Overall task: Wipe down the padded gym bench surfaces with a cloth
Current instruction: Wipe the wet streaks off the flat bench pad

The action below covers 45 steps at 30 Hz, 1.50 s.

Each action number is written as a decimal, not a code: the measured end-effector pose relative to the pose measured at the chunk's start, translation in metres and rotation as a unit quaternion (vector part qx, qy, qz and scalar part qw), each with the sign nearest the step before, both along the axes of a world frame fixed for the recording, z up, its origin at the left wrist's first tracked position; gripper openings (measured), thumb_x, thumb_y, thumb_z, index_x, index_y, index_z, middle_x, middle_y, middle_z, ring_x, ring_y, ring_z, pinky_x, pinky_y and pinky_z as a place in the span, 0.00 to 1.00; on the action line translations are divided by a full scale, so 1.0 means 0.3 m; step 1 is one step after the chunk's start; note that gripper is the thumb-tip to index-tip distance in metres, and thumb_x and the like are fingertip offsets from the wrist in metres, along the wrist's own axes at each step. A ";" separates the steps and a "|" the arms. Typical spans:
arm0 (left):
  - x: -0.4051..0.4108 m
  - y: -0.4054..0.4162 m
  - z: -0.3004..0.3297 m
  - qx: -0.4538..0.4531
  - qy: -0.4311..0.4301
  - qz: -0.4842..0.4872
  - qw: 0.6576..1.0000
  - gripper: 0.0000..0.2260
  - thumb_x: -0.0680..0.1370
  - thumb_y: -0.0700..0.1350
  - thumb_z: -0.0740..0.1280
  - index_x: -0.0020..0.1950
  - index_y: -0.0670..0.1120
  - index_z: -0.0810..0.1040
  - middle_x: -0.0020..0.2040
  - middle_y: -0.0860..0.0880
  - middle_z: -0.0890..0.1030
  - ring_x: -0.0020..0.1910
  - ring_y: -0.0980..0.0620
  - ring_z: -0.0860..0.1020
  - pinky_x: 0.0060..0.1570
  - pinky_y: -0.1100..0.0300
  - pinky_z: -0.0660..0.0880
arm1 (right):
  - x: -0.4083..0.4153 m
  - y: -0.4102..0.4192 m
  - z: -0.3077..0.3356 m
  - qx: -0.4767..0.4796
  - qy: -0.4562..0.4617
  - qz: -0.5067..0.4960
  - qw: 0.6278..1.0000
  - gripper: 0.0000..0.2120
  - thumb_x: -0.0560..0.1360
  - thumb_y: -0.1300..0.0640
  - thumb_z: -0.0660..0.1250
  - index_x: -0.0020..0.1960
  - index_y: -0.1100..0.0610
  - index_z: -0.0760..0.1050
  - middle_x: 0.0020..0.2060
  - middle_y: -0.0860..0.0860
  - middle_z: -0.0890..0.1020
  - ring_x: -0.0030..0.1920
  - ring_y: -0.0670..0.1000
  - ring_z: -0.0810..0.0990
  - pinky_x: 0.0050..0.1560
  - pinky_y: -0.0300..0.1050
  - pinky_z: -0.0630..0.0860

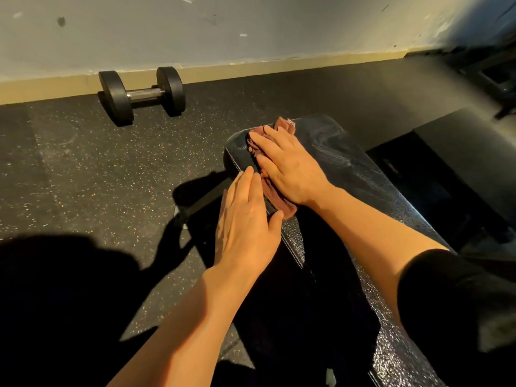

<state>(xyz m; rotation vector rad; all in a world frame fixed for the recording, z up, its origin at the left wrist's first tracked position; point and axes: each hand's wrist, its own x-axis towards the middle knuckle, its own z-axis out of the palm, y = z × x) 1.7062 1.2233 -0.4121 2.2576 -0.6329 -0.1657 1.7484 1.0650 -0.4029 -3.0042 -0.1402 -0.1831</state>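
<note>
A black padded gym bench (pixel 363 174) runs from the lower right up to its far end at centre, its surface streaked with wipe marks. A reddish-brown cloth (pixel 282 203) lies on the pad near the far end. My right hand (pixel 287 166) presses flat on the cloth, fingers straight and spread towards the upper left. My left hand (pixel 245 222) rests with straight fingers on the bench's left edge, the thumb touching the pad just beside the cloth. Most of the cloth is hidden under my right hand.
A black dumbbell (pixel 142 93) lies on the speckled rubber floor (pixel 83 169) by the pale wall. The bench's metal frame (pixel 201 202) shows below the pad's left side. A black box-like piece of equipment (pixel 458 152) stands to the right of the bench.
</note>
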 end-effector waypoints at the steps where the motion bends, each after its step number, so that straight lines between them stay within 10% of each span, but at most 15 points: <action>1: -0.003 -0.005 -0.002 0.003 -0.006 -0.009 1.000 0.34 0.79 0.51 0.64 0.78 0.44 0.50 0.79 0.49 0.49 0.77 0.54 0.45 0.75 0.57 0.48 | 0.010 -0.036 0.003 -0.002 0.010 -0.001 1.000 0.23 0.81 0.50 0.50 0.74 0.55 0.64 0.72 0.55 0.66 0.74 0.55 0.60 0.71 0.54 0.55; 6: -0.026 -0.023 0.001 0.025 -0.034 -0.043 0.998 0.31 0.80 0.54 0.60 0.78 0.46 0.51 0.79 0.50 0.49 0.77 0.54 0.42 0.75 0.56 0.40 | 0.060 -0.268 0.023 -0.059 0.016 -0.177 0.982 0.23 0.81 0.48 0.49 0.72 0.56 0.66 0.71 0.56 0.67 0.71 0.61 0.63 0.66 0.65 0.62; 10: -0.028 -0.034 -0.005 0.045 -0.076 -0.031 0.996 0.30 0.77 0.52 0.66 0.75 0.44 0.61 0.77 0.46 0.60 0.77 0.50 0.53 0.74 0.49 0.41 | 0.050 -0.148 -0.007 -0.108 -0.050 -0.051 0.992 0.18 0.78 0.54 0.55 0.54 0.63 0.79 0.62 0.60 0.77 0.62 0.63 0.73 0.57 0.61 0.70; 18: -0.047 -0.076 -0.015 0.036 -0.117 -0.007 0.992 0.27 0.74 0.48 0.70 0.70 0.40 0.70 0.71 0.42 0.70 0.73 0.45 0.64 0.73 0.44 0.51 | 0.062 -0.275 -0.004 -0.032 -0.014 -0.113 0.993 0.21 0.82 0.52 0.51 0.73 0.54 0.65 0.71 0.52 0.67 0.72 0.55 0.62 0.68 0.67 0.57; 27: -0.043 -0.104 -0.006 0.040 -0.111 -0.006 0.993 0.25 0.74 0.47 0.70 0.70 0.41 0.71 0.71 0.43 0.69 0.73 0.45 0.63 0.73 0.46 0.49 | 0.017 -0.157 -0.020 -0.029 -0.052 -0.015 0.998 0.19 0.80 0.55 0.55 0.68 0.59 0.72 0.68 0.57 0.72 0.69 0.59 0.66 0.68 0.55 0.57; 34: -0.060 -0.132 0.004 0.036 -0.107 -0.045 0.993 0.22 0.74 0.45 0.70 0.68 0.42 0.73 0.69 0.44 0.71 0.72 0.46 0.66 0.73 0.44 0.48 | 0.001 -0.437 0.010 -0.007 -0.004 -0.200 0.980 0.23 0.80 0.51 0.50 0.72 0.56 0.66 0.71 0.54 0.68 0.71 0.57 0.65 0.67 0.61 0.63; 39: -0.066 -0.135 0.006 0.046 -0.120 -0.037 0.991 0.21 0.74 0.45 0.70 0.66 0.42 0.75 0.67 0.45 0.74 0.70 0.47 0.68 0.73 0.44 0.44 | -0.042 -0.272 0.009 -0.095 -0.040 -0.089 0.991 0.22 0.76 0.58 0.50 0.55 0.68 0.79 0.61 0.60 0.78 0.60 0.63 0.74 0.59 0.59 0.72; 45: -0.089 -0.159 0.007 0.048 -0.125 -0.044 0.990 0.20 0.74 0.44 0.69 0.66 0.43 0.75 0.67 0.45 0.74 0.69 0.47 0.69 0.73 0.44 0.47 | -0.174 -0.293 -0.012 0.012 -0.007 -0.057 0.998 0.23 0.80 0.52 0.51 0.70 0.60 0.68 0.68 0.57 0.71 0.69 0.54 0.67 0.69 0.42 0.60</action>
